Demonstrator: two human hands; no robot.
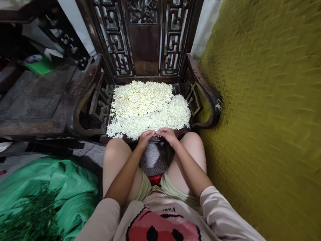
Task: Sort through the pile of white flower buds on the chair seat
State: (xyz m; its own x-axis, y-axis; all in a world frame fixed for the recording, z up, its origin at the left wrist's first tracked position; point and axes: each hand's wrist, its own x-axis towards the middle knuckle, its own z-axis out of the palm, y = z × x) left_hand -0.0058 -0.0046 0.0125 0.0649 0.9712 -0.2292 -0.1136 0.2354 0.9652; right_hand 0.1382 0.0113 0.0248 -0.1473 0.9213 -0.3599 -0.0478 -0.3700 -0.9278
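Note:
Small white flowers [150, 106] cover the seat of a carved dark wooden chair [144, 51] in front of me. They lie in a thick layer, yellower at the back left and whiter towards the front and right. At the seat's front edge, my left hand [146, 137] is closed with its fingertips pinched. My right hand [167, 134] meets it there, also pinched, the fingertips of both hands touching or nearly so. Anything between the fingers is too small to make out. Both forearms pass between and over my bare knees.
A yellow textured panel [274, 108] stands close on the right. The chair's curved armrests [213, 106] flank the seat. On the left are a dark wooden seat [35, 102] with a green tape roll [38, 65], and a green sack [67, 183] with leafy greens [28, 217].

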